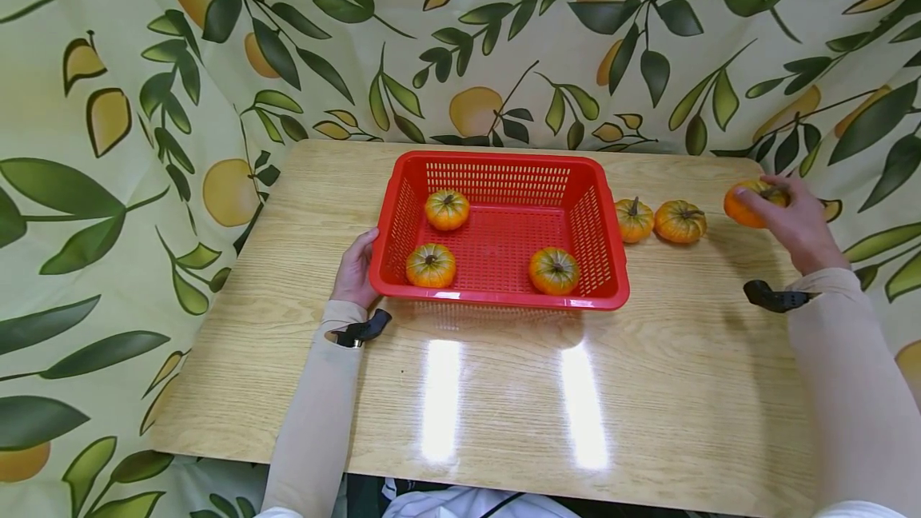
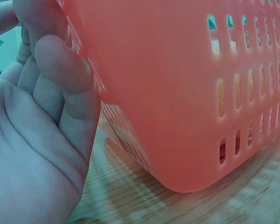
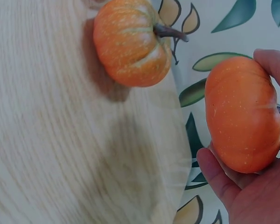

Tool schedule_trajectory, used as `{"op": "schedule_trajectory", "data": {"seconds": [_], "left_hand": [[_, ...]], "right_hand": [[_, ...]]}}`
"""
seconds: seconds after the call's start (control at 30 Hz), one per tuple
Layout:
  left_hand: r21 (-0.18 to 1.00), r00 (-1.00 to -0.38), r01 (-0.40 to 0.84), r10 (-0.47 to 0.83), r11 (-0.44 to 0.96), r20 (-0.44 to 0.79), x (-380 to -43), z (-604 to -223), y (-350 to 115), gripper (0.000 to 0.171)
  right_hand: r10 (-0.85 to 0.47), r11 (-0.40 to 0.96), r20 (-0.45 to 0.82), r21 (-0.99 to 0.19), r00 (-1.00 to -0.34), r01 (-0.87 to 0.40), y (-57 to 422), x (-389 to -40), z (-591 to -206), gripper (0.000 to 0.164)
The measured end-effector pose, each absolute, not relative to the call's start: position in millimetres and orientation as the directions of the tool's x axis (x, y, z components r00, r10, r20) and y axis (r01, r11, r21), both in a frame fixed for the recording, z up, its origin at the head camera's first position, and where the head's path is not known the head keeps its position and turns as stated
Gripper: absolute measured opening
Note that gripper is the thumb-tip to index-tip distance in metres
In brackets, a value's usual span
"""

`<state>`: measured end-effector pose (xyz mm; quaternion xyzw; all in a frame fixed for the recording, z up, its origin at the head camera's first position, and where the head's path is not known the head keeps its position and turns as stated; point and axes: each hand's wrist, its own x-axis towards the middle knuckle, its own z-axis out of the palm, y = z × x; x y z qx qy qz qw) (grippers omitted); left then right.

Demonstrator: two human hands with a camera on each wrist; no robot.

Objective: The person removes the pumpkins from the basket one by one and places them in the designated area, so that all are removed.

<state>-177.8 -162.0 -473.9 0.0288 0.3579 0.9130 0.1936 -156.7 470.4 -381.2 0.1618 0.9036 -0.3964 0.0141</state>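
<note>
My right hand (image 1: pixel 802 222) grips a small orange pumpkin (image 3: pixel 242 114), fingers and thumb around its sides. It is held up past the table's right edge, with a shadow on the wood beside it. At the left end of a red plastic basket (image 1: pixel 496 301), my left hand (image 1: pixel 356 270) holds the side near the rim; its curled fingers (image 2: pixel 63 65) lie against the wall in the left wrist view. Inside sit three pumpkins: one back left (image 1: pixel 447 209), one front left (image 1: pixel 430 265) and one front right (image 1: pixel 554 270).
Two more pumpkins stand just right of the basket, one close to its wall (image 1: pixel 634 220) and one beside that (image 1: pixel 679 221). The wooden table (image 1: pixel 504 406) has rounded corners. Behind it and at both sides hangs a leaf-and-fruit patterned cloth (image 1: pixel 475 38).
</note>
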Motion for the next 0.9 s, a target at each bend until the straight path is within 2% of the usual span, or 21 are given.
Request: {"op": "schedule_trajectory", "data": {"seconds": [0.47, 0.9], "left_hand": [[0.682, -0.932, -0.316, 0.349, -0.659, -0.095, -175, -472, -161, 0.029], [0.672, -0.935, -0.314, 0.342, -0.671, -0.096, -175, -471, -160, 0.037]], "right_hand": [[0.302, 0.586, -0.159, -0.747, -0.940, 0.314, 474, -156, -397, 0.085], [0.311, 0.584, -0.151, -0.748, -0.938, 0.314, 469, -158, -408, 0.084]]}}
